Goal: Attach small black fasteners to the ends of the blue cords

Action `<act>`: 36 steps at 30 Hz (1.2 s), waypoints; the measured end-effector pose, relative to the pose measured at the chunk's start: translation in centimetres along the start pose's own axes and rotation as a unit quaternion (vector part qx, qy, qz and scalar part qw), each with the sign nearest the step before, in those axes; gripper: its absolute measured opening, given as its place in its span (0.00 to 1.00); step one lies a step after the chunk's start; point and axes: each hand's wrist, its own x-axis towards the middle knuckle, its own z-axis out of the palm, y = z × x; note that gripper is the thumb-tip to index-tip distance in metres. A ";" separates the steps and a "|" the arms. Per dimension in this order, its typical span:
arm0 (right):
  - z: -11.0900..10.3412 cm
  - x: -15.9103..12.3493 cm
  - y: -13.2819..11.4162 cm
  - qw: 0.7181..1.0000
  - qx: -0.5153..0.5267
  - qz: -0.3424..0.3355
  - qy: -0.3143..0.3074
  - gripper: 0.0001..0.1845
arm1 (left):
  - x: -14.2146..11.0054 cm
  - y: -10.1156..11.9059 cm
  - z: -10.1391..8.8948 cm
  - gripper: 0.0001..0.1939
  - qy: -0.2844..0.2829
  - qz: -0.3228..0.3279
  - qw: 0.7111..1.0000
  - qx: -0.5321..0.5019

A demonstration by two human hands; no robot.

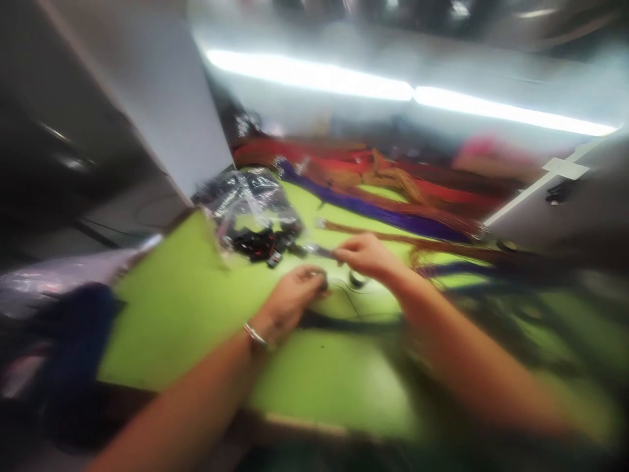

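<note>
My left hand (289, 296), with a bracelet at the wrist, is closed, its thumb and fingertips pinching a small dark piece (322, 280) too blurred to name. Just above and to the right, my right hand (368, 254) is closed on one end of a thin greyish strip-like thing (319, 251) that points left; blur hides its kind. Under my right hand a small round roll (358, 280), dark and white, rests on the green tabletop (324, 380). A thin black wire (350, 298) lies beside it. Below both hands runs a dark bundle (348, 322), perhaps wires.
A clear plastic bag (250, 196) of dark parts lies at the back left, with black connectors (260, 244) at its front. Orange-brown wire bundles (393, 180) and a purple bundle (378, 213) stretch across the back. A grey panel (152, 85) stands at the left.
</note>
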 end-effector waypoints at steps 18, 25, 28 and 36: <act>2.7 -5.2 3.3 0.996 0.035 -0.024 0.082 0.08 | 0.1 -0.9 0.7 0.14 -0.060 -0.055 0.996 -0.042; 2.9 -5.1 3.8 0.996 0.013 -0.040 0.078 0.08 | 0.0 -1.1 0.7 0.14 -0.072 -0.058 0.995 -0.033; 3.0 -5.1 3.9 0.996 -0.006 -0.042 0.074 0.08 | 0.0 -1.1 0.8 0.15 -0.070 -0.050 0.996 -0.026; 2.6 -5.6 3.4 0.996 -0.049 -0.018 0.071 0.07 | -0.2 -1.3 0.8 0.14 -0.043 0.013 0.996 0.079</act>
